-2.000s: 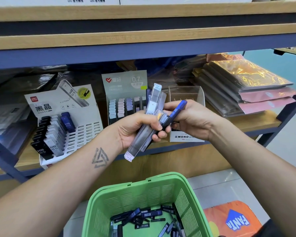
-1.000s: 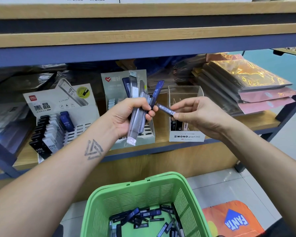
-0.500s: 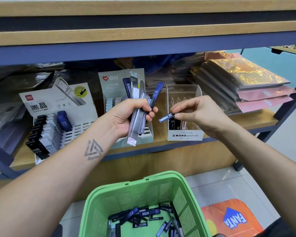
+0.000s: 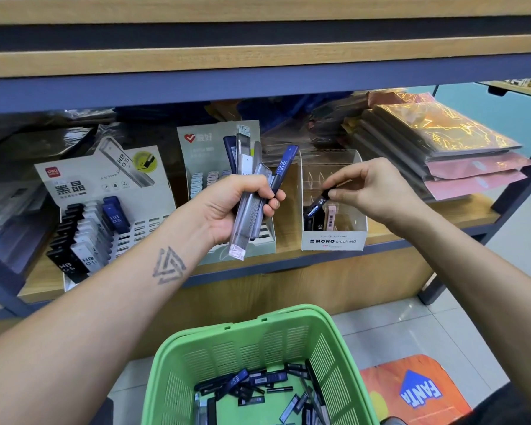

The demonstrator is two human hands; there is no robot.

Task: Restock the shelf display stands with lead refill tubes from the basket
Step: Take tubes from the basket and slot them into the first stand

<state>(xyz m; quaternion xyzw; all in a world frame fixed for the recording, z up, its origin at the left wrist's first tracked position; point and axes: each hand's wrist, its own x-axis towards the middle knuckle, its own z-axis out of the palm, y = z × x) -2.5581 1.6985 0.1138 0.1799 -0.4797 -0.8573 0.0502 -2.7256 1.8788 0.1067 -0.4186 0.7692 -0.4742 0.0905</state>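
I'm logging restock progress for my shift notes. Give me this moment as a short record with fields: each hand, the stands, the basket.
left hand: left hand grips a bundle of lead refill tubes, held upright in front of the middle stand
right hand: right hand pinches one dark tube over the clear Mono stand
left stand: Deli stand has black, white and blue tubes, with open slots on its right
basket: green basket holds loose tubes

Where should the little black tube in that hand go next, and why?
Probably straight down into the clear MONO stand: the right hand pinches the small dark tube just above its slots, where similar tubes already stand.
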